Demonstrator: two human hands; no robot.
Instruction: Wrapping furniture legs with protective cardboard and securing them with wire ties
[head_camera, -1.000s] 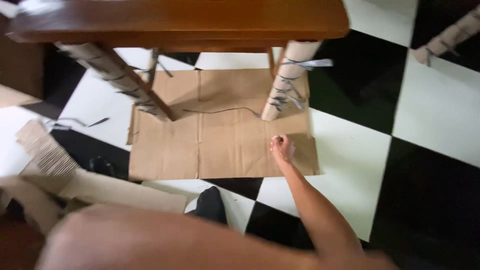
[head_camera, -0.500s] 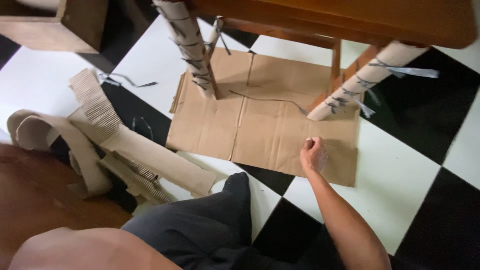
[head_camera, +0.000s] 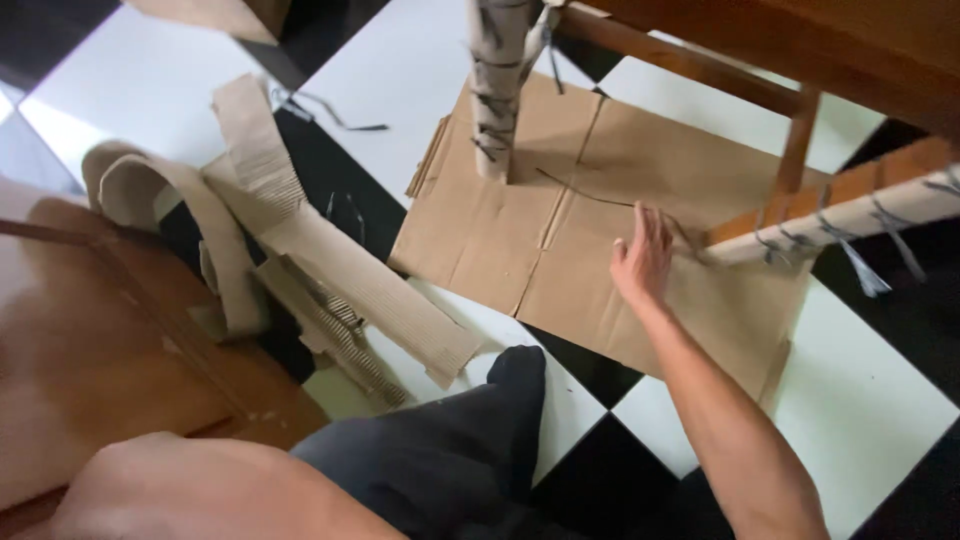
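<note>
— What changed with the right hand (head_camera: 643, 262)?
— Half a second ago it was a closed fist on the flat brown cardboard sheet (head_camera: 560, 235); now the fingers are spread, palm down on it, right of centre, beside the cardboard-wrapped wooden table leg (head_camera: 850, 215) with grey ties.
— And the left hand?
— Not in view.
— Room to move?
— Open checkered floor (head_camera: 860, 400) at lower right; loose corrugated cardboard strips (head_camera: 330, 290) crowd the left, another wrapped leg (head_camera: 495, 90) above.

The flat cardboard sheet (head_camera: 560, 250) is matt brown paperboard with creases; the strips (head_camera: 340, 290) beside it show ribbed corrugation; the floor (head_camera: 400, 70) is glossy tile; the table (head_camera: 800, 40) is polished wood, its legs (head_camera: 495, 90) cardboard-wrapped
</note>
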